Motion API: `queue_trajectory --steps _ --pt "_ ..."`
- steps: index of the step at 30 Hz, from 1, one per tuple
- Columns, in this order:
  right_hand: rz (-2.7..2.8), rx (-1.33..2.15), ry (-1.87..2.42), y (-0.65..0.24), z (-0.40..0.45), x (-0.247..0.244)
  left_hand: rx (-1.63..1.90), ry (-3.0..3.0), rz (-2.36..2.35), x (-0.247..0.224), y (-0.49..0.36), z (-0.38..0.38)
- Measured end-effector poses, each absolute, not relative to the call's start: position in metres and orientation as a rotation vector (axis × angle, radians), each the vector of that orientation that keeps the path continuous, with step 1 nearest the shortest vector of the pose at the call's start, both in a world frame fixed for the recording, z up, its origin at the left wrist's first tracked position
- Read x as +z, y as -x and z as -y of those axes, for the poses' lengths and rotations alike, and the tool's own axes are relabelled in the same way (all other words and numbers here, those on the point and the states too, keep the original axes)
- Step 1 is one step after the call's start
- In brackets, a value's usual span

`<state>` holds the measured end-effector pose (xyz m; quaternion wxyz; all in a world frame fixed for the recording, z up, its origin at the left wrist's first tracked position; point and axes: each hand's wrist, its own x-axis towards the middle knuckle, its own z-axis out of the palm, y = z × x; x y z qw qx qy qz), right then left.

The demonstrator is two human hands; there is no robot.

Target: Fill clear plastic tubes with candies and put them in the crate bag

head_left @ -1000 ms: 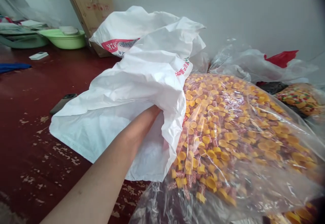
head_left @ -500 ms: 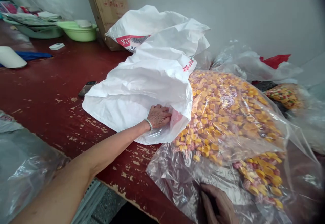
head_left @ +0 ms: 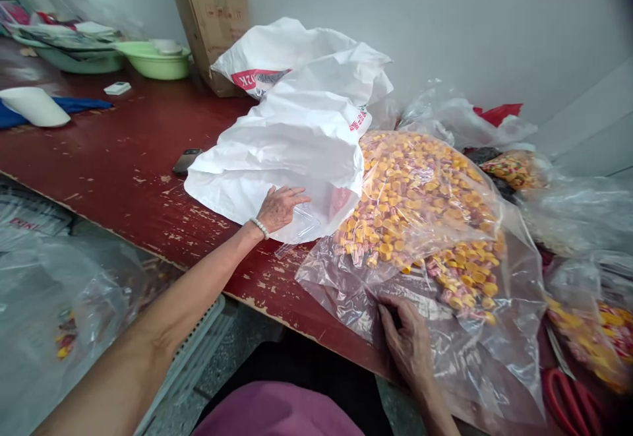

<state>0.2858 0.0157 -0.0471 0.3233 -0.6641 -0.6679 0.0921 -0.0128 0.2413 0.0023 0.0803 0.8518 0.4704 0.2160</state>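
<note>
My left hand (head_left: 279, 210), wearing a bead bracelet, has its fingers stretched out over the mouth of a white woven sack (head_left: 277, 139). Several clear, tube-like plastic pieces (head_left: 305, 217) lie beside its fingertips; their exact kind is unclear. To the right spreads a large clear plastic bag (head_left: 514, 330) full of small yellow cup-shaped pieces (head_left: 420, 185), mixed with pink ones. At this bag's near edge, the thumb and bent fingers of my right hand (head_left: 408, 337) close on the plastic film. Part of that grip is hidden from above.
Red-handled scissors (head_left: 568, 400) lie at the lower right, near another bag of coloured pieces (head_left: 593, 330). A phone (head_left: 186, 161) is left of the sack. Farther back stand a cardboard box (head_left: 217, 33) and a green basin (head_left: 153, 63). More plastic bags (head_left: 64, 291) lie at lower left.
My left hand has moved left and out of the sack's mouth, its fingers now straighter. The right hand stays at the clear bag's edge. The view has shifted, bringing the scissors into sight.
</note>
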Motion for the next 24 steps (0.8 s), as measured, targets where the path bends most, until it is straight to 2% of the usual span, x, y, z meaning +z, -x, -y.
queue_trajectory --steps 4,7,10,16,21,24 --pt "1.754 0.261 1.728 -0.286 -0.016 -0.047 0.687 -2.625 -1.193 0.008 0.036 -0.200" --pt "1.757 0.264 1.717 -0.287 -0.016 -0.048 0.710 -2.538 -1.333 0.006 0.035 -0.166" --pt "1.755 0.242 1.709 -0.288 -0.015 -0.050 0.588 -2.398 -1.528 -0.001 0.025 -0.150" --pt "1.761 0.234 1.661 -0.289 -0.015 -0.051 0.534 -2.253 -1.523 -0.008 0.020 -0.151" --pt "1.759 0.219 1.666 -0.289 -0.016 -0.051 0.864 -1.970 -1.419 -0.001 0.030 -0.148" --pt "1.760 0.224 1.667 -0.289 -0.016 -0.052 1.019 -2.204 -1.434 0.004 0.029 -0.161"
